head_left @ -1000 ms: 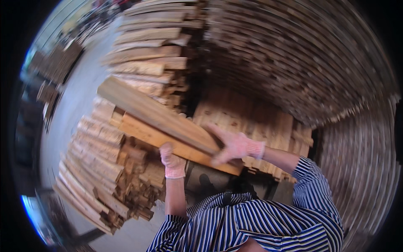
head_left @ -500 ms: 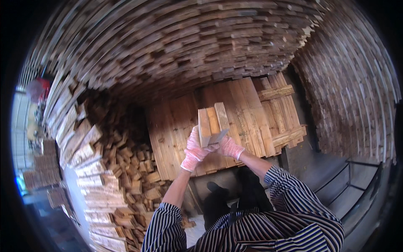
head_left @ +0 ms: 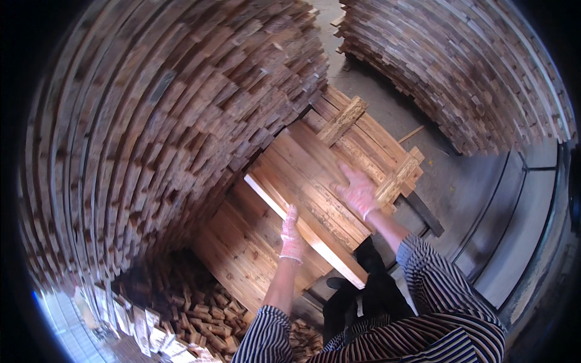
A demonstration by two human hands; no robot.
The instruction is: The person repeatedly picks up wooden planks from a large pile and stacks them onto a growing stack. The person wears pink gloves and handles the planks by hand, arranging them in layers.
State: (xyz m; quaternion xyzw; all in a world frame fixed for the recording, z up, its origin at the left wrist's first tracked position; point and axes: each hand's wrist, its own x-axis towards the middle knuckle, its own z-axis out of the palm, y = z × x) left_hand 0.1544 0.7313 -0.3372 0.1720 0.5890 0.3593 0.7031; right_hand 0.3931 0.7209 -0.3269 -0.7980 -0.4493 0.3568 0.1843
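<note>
My left hand, in a pinkish-white knit glove, grips the pale long edge of some wooden planks. They lie slantwise across a low stack of boards, their near end jutting over the stack's front edge above my legs. How many planks are in this hold I cannot tell. My right hand, gloved the same way and slightly blurred, is over the boards to the right with fingers spread and nothing in it.
Tall walls of stacked planks rise at the left and far right. Two rough cross battens lie on the stack's right end. Loose wood blocks are heaped at the lower left. A dark metal frame stands at the right.
The planks, held upright on end in both hands before, now lie across the stack. My right hand has let go and moved right. The view has turned to the right.
</note>
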